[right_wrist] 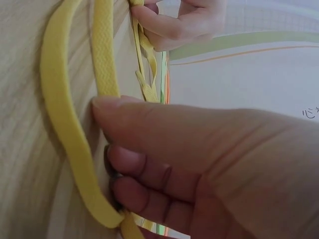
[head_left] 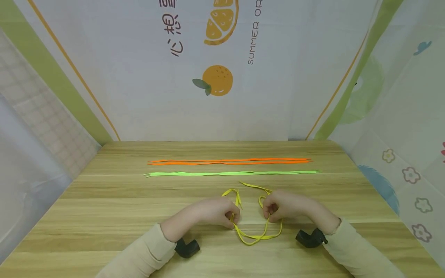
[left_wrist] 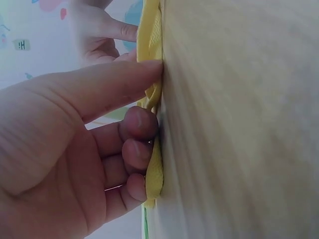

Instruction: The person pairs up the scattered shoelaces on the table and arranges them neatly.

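A flat yellow shoelace point(head_left: 255, 236) lies in loose curves on the wooden table between the two hands. My left hand point(head_left: 219, 211) pinches one part of it low over the tabletop. In the left wrist view the thumb presses on the yellow lace point(left_wrist: 155, 172), with the other fingers curled beside it. Opposite, my right hand point(head_left: 283, 206) pinches another stretch. The right wrist view has the thumb tip on the yellow lace point(right_wrist: 105, 59), while a second strand bows out to the side. Parts of the lace under the fingers are hidden.
Beyond the hands, a green pair of laces point(head_left: 233, 173) lies straight across the wooden table point(head_left: 114, 200). Farther back is an orange pair point(head_left: 229, 160), parallel to it. A printed white cloth point(head_left: 146, 96) hangs behind the table. Black wrist mounts point(head_left: 187, 249) sit under both sleeves.
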Motion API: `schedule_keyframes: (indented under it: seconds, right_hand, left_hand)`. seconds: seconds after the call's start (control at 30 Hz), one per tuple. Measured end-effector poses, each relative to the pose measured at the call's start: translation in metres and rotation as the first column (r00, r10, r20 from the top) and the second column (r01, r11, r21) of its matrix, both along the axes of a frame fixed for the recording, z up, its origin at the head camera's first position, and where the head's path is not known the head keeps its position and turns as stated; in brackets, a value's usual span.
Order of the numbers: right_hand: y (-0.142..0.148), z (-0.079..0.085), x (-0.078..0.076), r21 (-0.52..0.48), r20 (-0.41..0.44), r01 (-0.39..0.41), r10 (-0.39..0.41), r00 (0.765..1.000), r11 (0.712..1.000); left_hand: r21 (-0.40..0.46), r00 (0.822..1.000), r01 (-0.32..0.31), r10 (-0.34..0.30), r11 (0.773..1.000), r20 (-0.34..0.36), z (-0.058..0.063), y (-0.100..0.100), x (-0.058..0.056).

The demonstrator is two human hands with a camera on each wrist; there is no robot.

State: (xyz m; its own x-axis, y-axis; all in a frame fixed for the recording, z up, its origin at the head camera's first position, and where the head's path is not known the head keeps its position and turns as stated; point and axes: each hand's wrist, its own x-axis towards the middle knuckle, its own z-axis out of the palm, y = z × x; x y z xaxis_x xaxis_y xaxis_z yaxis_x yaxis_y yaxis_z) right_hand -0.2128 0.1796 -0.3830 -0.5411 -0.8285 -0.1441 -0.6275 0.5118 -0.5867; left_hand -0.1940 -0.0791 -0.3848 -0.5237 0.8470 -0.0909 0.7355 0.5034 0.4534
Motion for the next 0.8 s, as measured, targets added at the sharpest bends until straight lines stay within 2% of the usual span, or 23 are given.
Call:
schedule_keyframes:
  seconds: [0.33,0.6,0.8]
  right_hand:
    - [0.0,0.003,0.002,0.024,-0.051,-0.019,0.02,0.998,1.0]
    - [0.003,0.008,0.003,-0.008,-0.051,-0.012,0.011,0.999,1.0]
    - [0.006,0.009,0.001,-0.038,-0.091,-0.015,0.011,0.996,0.999]
  left_hand:
    - [0.001,1.0,-0.004,0.004,1.0,0.022,-0.001,-0.001,-0.001]
    - [0.011,0.998,-0.004,0.003,1.0,0.06,0.007,-0.003,0.001]
    - [0.03,0.995,0.004,-0.007,1.0,0.104,0.011,-0.005,0.001]
